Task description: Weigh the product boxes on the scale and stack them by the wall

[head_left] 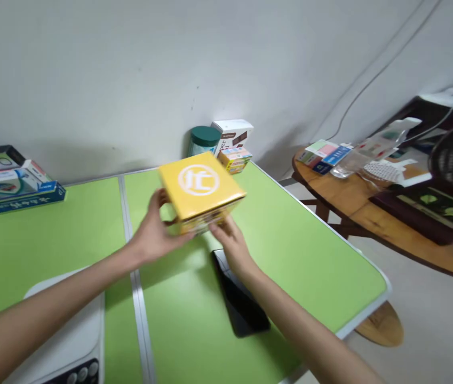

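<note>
A pale wall rises behind a light-green table (174, 314) with a grey seam running down it, left of the right hand. Both arms reach in from the lower corners and slant toward each other, bare to the hands. The left hand (152, 232) is bent at the wrist, its fingers curled round the left side of 1 yellow box (202, 184) and its thumb along the lower front edge. The right hand (230, 242) comes from below right, its fingers at the box's front lower corner. The 2 hands clamp the box between them, above the table, with its top and white round mark tilted toward the camera.

Just below the right hand lies 1 black phone (242, 298), partly under the wrist. Beyond the box, near the wall, stand 1 green-lidded jar (204, 140) and 2 small boxes (234, 143). Well left of the left hand lie several stacked cartons (14, 184); under the left forearm is a white device (78, 330) with round knobs. Well right of the right hand, a wooden table (346, 200) holds a clear plastic bottle (370, 152) and other items.
</note>
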{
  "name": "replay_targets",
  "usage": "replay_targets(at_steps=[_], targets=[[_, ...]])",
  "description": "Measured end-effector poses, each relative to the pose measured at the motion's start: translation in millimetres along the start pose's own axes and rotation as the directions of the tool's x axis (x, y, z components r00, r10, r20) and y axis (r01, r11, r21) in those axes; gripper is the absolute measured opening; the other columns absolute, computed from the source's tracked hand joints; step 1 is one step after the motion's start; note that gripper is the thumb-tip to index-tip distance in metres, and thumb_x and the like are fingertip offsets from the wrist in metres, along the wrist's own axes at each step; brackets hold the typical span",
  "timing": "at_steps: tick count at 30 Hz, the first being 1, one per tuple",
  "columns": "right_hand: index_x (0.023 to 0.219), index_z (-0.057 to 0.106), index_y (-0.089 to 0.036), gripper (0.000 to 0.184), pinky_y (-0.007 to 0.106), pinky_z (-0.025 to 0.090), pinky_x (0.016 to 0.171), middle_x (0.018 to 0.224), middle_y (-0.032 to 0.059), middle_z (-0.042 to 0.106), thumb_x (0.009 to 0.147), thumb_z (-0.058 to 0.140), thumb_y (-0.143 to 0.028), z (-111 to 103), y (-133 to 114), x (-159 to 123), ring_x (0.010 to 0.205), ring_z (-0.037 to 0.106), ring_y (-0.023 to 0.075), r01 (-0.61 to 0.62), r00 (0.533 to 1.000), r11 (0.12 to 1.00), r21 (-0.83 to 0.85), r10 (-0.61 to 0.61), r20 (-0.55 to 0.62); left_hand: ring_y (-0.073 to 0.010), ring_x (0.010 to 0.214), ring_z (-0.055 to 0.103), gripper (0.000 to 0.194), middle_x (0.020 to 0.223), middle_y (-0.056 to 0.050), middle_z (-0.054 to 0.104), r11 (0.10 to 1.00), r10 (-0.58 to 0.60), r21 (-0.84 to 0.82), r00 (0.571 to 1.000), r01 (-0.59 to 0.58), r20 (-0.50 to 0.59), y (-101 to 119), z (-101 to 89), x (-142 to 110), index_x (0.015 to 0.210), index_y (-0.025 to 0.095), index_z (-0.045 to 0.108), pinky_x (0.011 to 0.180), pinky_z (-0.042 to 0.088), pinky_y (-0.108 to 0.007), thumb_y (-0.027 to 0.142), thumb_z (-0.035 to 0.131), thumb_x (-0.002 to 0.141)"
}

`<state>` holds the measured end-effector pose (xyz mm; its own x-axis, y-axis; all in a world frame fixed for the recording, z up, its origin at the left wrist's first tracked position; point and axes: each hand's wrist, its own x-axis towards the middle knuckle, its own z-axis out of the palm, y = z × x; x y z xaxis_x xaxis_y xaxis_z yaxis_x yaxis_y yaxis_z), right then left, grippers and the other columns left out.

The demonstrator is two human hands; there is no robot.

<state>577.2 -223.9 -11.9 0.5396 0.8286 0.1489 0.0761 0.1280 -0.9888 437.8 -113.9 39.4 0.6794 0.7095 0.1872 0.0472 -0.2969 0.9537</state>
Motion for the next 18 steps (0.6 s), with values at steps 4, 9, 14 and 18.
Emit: replay_targets(at_steps=[4, 9, 14, 18], targets=[[0.111, 0.052, -0.023, 0.043, 0.039, 0.035, 0.105, 0.125, 0.0047, 0.057, 0.078, 0.054, -0.05, -62.5, 45.7, 25.0, 0.121, 0.049, 0.0201, -0.014, 0.909, 1.0, 0.009, 0.017, -0.416, -0.0304, 0.121, 0.047, 0.089, 0.127, -0.019, 0.047, 0.998, 0.018, 0.053, 1.0, -0.019, 0.016, -21.2, 102.0, 60.0, 0.127, 0.013, 0.032, 0.101, 0.042, -0.043, 0.023, 0.081, 0.053], [0.101, 0.05, -0.023, 0.033, 0.041, 0.035, 0.105, 0.119, 0.0044, 0.058, 0.08, 0.044, -0.047, -130.0, 77.5, 69.2, 0.121, 0.048, 0.0206, 0.019, 0.817, 0.999, -0.044, -0.04, -0.576, -0.0349, 0.13, 0.037, 0.1, 0.135, -0.023, 0.039, 0.983, -0.081, 0.168, 0.995, 0.07, 0.057, -31.2, 191.6, 110.0, 0.134, 0.011, 0.024, 0.106, 0.035, -0.043, 0.023, 0.081, 0.054], [0.099, 0.048, -0.023, 0.03, 0.038, 0.042, 0.099, 0.112, 0.0059, 0.058, 0.085, 0.033, -0.046, -162.2, 98.7, 114.0, 0.111, 0.054, 0.0197, 0.049, 0.813, 0.99, -0.129, -0.114, -0.571, -0.0328, 0.143, 0.017, 0.102, 0.149, -0.024, 0.022, 0.983, -0.114, 0.143, 0.993, 0.111, 0.013, -48.3, 234.7, 138.2, 0.143, 0.013, 0.008, 0.115, 0.02, -0.042, 0.023, 0.074, 0.066], [0.099, 0.047, -0.021, 0.034, 0.04, 0.045, 0.093, 0.108, 0.0074, 0.058, 0.09, 0.026, -0.046, -168.7, 109.5, 149.3, 0.106, 0.057, 0.0198, -0.029, 0.779, 0.98, -0.198, -0.102, -0.619, -0.0286, 0.146, 0.007, 0.085, 0.155, -0.024, 0.008, 0.981, -0.148, 0.134, 0.988, 0.142, 0.037, -72.0, 242.4, 151.8, 0.144, 0.007, 0.01, 0.118, 0.015, -0.037, 0.016, 0.062, 0.077]])
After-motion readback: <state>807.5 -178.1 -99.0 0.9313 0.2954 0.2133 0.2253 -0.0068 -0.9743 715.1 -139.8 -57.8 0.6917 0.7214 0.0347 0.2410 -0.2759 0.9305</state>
